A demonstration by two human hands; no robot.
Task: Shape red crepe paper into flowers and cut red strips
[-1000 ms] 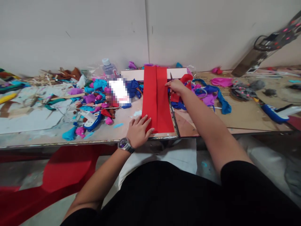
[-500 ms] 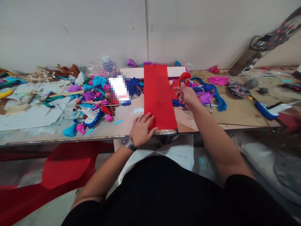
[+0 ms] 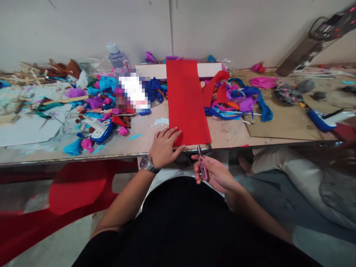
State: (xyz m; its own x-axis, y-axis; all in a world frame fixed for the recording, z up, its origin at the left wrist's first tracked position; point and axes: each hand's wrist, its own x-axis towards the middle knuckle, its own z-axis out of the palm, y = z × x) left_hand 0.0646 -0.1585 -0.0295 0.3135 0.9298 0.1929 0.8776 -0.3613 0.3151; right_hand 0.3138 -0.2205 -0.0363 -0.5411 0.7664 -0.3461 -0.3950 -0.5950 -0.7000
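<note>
A long strip of red crepe paper or cloth (image 3: 186, 102) lies lengthwise on the workbench, its near end at the front edge. My left hand (image 3: 164, 148) rests flat at the strip's near left corner, fingers spread and a watch on the wrist. In my right hand (image 3: 214, 170) is a pair of scissors (image 3: 203, 165) with pinkish handles. The tips point away from me, right at the strip's near edge; whether they touch it I cannot tell. A curled red piece (image 3: 214, 87) lies right of the strip.
Coloured scraps (image 3: 102, 92) and a glue gun (image 3: 102, 129) lie to the left, with a bottle (image 3: 118, 55) behind. On the right are a cardboard sheet (image 3: 283, 124) and another blue-and-white glue gun (image 3: 319, 120). Another person's leg (image 3: 289, 167) is at lower right.
My right hand has come from the red scraps beyond the strip's right side back toward me, bringing the scissors to the strip's near edge. My left hand stays on the strip; the view has tilted down.
</note>
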